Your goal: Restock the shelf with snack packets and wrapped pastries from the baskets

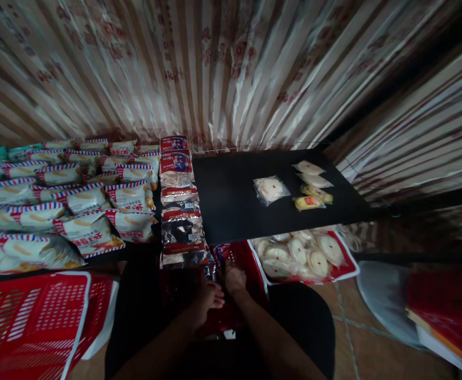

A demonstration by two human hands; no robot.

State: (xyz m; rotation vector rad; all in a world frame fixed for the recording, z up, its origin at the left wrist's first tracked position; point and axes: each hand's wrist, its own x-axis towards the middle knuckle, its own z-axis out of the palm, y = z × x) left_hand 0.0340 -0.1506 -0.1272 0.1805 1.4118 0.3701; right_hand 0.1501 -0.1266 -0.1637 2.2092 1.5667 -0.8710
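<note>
While L hand (211, 295) & R hand (235, 278) are close tog. over red basket (251, 265), can't tell if either's clamped on red-blue pkt (222, 252) at basket's far end, nr pkt row (180, 211) on blk table (231, 198)

The table (231, 211) stands before you, the curtain (183, 79) behind it. On its left lie bags (84, 232); right of them, packets (180, 214) run front to back; farther right lie snacks (271, 189). Your left hand (210, 296) and right hand (234, 278) are at the middle basket (252, 269). Right basket (349, 269), holding rounds (318, 263), sits just beside it; left basket (28, 327), nearer you than the bags.
</note>
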